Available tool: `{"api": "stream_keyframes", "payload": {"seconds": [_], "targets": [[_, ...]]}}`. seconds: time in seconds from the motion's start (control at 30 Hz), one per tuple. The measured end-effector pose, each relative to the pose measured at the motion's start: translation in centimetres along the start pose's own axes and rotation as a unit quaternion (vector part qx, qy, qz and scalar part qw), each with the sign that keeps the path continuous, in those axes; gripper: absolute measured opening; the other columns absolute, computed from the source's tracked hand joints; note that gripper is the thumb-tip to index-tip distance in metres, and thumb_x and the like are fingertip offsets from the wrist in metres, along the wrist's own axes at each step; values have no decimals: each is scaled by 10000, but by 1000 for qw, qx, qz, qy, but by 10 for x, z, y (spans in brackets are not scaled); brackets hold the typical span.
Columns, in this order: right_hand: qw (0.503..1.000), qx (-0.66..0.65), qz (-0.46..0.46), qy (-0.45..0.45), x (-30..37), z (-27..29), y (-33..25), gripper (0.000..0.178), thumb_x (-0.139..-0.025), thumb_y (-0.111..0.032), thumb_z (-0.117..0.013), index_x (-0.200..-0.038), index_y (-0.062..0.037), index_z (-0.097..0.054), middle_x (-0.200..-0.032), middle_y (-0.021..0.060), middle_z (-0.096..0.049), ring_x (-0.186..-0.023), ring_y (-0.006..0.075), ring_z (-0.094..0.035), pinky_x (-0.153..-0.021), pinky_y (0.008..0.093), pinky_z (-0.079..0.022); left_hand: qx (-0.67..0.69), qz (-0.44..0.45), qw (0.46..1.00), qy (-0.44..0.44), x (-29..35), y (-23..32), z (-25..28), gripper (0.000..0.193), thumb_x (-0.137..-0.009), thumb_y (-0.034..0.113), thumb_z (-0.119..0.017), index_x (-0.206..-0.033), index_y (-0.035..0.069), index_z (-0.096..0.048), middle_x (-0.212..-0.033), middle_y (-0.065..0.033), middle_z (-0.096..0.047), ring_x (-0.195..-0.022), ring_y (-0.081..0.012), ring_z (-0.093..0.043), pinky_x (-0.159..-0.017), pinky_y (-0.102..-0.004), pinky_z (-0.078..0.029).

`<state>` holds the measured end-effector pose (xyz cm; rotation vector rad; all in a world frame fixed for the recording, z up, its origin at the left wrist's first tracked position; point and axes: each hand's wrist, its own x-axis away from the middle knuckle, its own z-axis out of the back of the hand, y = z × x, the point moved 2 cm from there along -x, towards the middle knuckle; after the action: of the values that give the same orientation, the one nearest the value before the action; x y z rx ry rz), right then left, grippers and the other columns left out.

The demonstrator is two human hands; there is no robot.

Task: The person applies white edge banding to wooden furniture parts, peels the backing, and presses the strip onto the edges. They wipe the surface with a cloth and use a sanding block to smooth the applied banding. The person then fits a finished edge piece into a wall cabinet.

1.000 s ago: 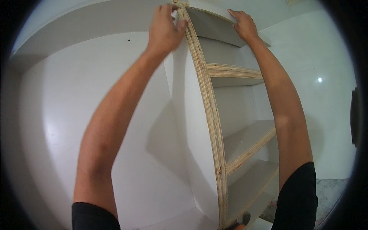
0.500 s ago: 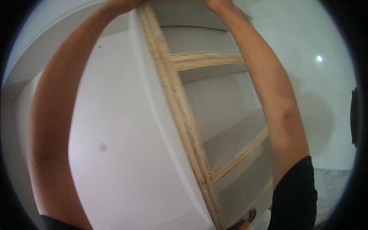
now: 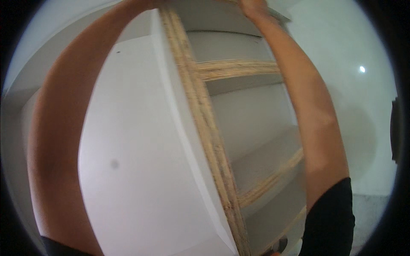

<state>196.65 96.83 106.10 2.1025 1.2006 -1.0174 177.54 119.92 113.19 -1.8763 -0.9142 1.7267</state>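
Both my arms reach up past a tall shelf unit with raw plywood front edges (image 3: 200, 106) and pale grey compartments (image 3: 252, 115). At the top edge of the picture, my left hand (image 3: 144, 4) is beside the upper end of the unit's upright; the picture's edge cuts off its fingers. My right hand (image 3: 255, 9) is at the top of the shelved section, near the unit's upper right corner, and its fingers are also out of sight. Whether either hand grips anything cannot be seen. A large smooth white panel (image 3: 136, 136) lies left of the upright, between my forearms.
A pale, glossy wall (image 3: 354, 38) with a small bright reflection stands to the right. At the right rim is a dark object (image 3: 394, 130). A small dark, rounded thing (image 3: 280, 244) shows at the bottom, by the lowest shelf. Plywood-edged shelves (image 3: 239, 69) cross the unit.
The shelf unit and wall appear slightly further right and lower in the picture. Both hands show a little further right, still at the unit's top.
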Motion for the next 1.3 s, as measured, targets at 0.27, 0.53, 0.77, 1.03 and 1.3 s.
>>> {"api": "stream_keyframes", "payload": {"seconds": [0.27, 0.53, 0.77, 1.03, 1.3], "targets": [[939, 82, 332, 38, -3, 12, 7, 354, -1036, -331, -580, -1171, -32, -713, -1032, 246, -689, -1015, 438, -657, -865, 513, -511, -38, -46, 998, -23, -13, 7, 9, 248, -861, 261, -730, -931, 43, -827, -934, -187, -783, -861, -355, -749, -847, -455, -597], [986, -106, 42, -121, -4, -16, -11, 237, -945, -200, -676, -1090, -39, -772, -1021, 220, -704, -952, 392, -686, -835, 471, -528, -4, -10, 998, -63, 0, -22, 28, 197, -868, 184, -729, -960, 34, -819, -959, -205, -779, -876, -363, -746, -840, -447, -592], [950, 77, 302, -4, 1, -16, 39, 316, -902, -199, -697, -1180, -72, -773, -1117, 198, -683, -1068, 395, -641, -932, 472, -512, 50, 25, 991, 125, 40, -1, 1, 237, -946, 170, -670, -1072, -3, -774, -1100, -245, -755, -1046, -406, -719, -929, -475, -565], [970, 137, 179, -86, 3, -17, 77, 502, -990, -164, -693, -1481, -252, -635, -1455, 109, -626, -1323, 335, -596, -1164, 461, -464, 18, 140, 973, 180, 77, 36, -17, 257, -979, 194, -596, -1003, 2, -765, -1089, -273, -727, -1095, -471, -667, -979, -536, -529], [954, 199, 201, -99, 9, -26, 98, 462, -1021, -255, -665, -1479, -305, -633, -1502, 86, -593, -1362, 291, -570, -1203, 455, -438, -20, 32, 994, 106, 87, 49, -43, 259, -975, 200, -567, -966, 46, -775, -1155, -226, -704, -1106, -464, -614, -980, -562, -499]]}}
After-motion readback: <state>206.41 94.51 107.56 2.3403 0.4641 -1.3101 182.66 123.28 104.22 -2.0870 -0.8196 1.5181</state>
